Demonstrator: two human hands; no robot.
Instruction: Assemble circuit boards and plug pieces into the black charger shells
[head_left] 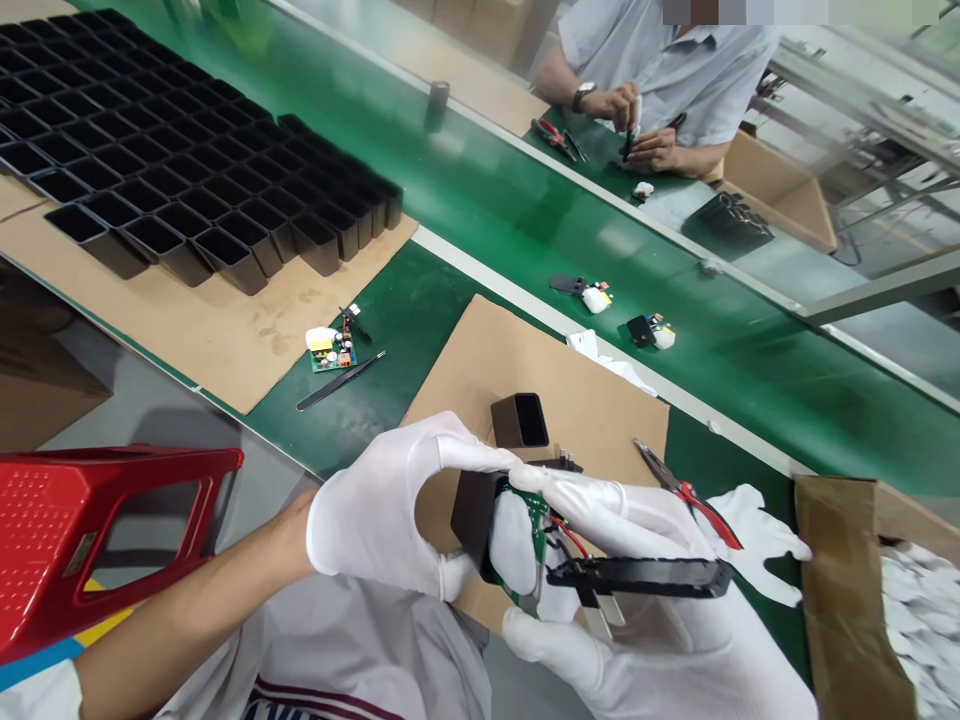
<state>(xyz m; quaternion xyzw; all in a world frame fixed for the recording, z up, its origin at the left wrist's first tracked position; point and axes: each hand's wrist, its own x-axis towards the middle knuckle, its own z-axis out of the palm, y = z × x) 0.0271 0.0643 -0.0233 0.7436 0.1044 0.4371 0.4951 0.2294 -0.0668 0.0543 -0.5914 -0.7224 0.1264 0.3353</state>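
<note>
We find the circuit board [540, 515] over the cardboard mat [480, 345], at a black housing's [472, 515] mouth. The left hand [386, 510] pinches the housing; the right hand [667, 635] appears to pinch the board's edges, one prong plate [645, 577] across its palm. We advise holding board and housing square, wires [571, 537] untrapped. We count one loose housing [517, 420] on the mat, one pliers [709, 510] at its right, one tweezers [341, 381] left, three board assemblies [332, 352]: one left, two beyond.

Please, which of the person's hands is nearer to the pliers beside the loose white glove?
The right. The right hand is just on the near side of the pliers; the left hand is farther away to the left, holding the black case.
</note>
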